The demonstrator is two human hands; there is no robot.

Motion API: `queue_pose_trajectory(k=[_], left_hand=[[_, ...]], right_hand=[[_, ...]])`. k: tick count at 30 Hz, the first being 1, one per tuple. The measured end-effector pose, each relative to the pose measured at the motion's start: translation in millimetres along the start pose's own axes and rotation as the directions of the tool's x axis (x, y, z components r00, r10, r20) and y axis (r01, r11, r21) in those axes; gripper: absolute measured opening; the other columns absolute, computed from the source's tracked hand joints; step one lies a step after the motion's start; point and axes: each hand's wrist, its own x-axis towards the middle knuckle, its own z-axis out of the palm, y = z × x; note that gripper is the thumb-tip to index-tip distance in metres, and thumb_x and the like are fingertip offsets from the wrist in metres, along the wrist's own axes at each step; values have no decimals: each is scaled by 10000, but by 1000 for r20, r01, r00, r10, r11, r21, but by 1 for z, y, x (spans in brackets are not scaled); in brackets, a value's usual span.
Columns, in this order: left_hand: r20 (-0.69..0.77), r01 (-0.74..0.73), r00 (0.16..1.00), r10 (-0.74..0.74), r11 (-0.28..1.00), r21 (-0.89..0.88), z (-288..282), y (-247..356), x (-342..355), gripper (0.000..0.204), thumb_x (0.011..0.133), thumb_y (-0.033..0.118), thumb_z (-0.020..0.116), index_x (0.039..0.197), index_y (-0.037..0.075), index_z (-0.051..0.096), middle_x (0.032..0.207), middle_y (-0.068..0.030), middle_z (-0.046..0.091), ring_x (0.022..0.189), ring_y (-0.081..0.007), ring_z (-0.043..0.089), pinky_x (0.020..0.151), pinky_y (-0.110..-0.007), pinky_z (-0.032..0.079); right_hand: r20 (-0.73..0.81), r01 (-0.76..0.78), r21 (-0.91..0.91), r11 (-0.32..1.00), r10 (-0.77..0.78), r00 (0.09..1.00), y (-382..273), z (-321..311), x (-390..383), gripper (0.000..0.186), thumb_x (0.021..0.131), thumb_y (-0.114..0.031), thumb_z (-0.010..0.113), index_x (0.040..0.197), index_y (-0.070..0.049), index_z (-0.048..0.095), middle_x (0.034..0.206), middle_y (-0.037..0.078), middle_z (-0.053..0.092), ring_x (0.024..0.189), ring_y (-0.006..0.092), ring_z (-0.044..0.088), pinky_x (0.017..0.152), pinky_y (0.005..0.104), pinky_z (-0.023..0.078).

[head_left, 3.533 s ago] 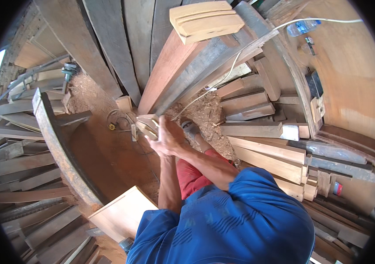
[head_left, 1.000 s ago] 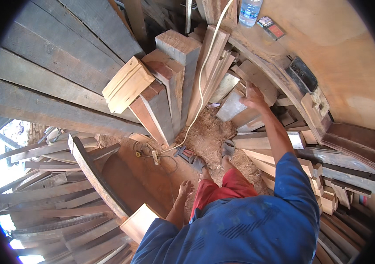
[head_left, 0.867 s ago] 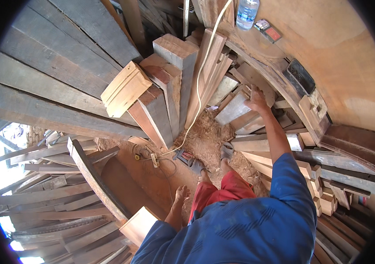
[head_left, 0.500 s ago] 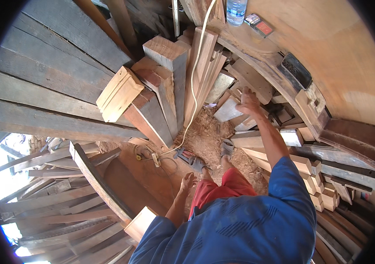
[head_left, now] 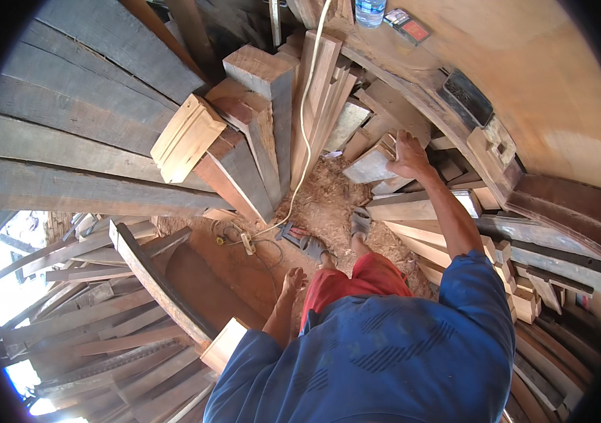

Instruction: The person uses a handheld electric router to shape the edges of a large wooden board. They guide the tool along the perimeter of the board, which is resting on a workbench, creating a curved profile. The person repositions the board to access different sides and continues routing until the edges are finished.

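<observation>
Just left of the right hand (head_left: 410, 158), grey-faced wood block (head_left: 369, 168); can't tell if gripped. Left hand (head_left: 293, 281) loosely open, near red shorts (head_left: 357, 280).

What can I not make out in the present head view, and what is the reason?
- Head view: whether the right hand grips the grey-faced block or only touches it; the hand covers the contact.
- Head view: the top of the water bottle, cut off by the upper edge.
- Head view: part of the pale board, behind the blue sleeve.
- Head view: the black tray's contents, too small and dark.
</observation>
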Motion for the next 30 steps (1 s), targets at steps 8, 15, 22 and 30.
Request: queue_pose_trajectory(k=[8, 15, 22, 30], left_hand=[[39, -50, 998, 49, 999, 20, 10, 24, -4, 467, 1015, 392, 587, 1328, 45, 576, 1090, -154, 713, 762, -192, 676, 657, -330, 535], [65, -91, 994, 92, 996, -22, 32, 29, -1, 400, 1037, 353, 571, 1326, 76, 575, 1043, -107, 695, 770, -174, 661, 649, -321, 527], [-11, -195, 981, 195, 981, 14, 24, 10, -12, 503, 1029, 404, 552, 1330, 3, 593, 1050, -136, 715, 827, -201, 689, 669, -337, 552], [-23, -153, 988, 155, 986, 72, 14, 10, -27, 502, 1039, 414, 522, 1375, 45, 564, 1100, -120, 712, 833, -182, 682, 703, -338, 577]], right_hand=[[-270, -216, -236, 947, 150, 951, 68, 55, 20, 738, 823, -124, 700, 1479, -14, 381, 1466, 180, 465, 1365, 391, 448, 1107, 476, 417], [-245, -358, -107, 927, 324, 914, 87, 65, 30, 608, 917, -129, 580, 1509, -100, 440, 1510, 134, 439, 1428, 370, 383, 1157, 527, 356], [-126, -383, -169, 908, 365, 922, 135, 102, 34, 429, 906, -275, 641, 1251, -21, 660, 1234, 274, 678, 1168, 442, 648, 1039, 510, 483], [-302, -93, 34, 995, 99, 948, 158, 100, -5, 769, 894, -101, 685, 1548, 37, 305, 1507, 307, 450, 1382, 451, 461, 1177, 485, 359]])
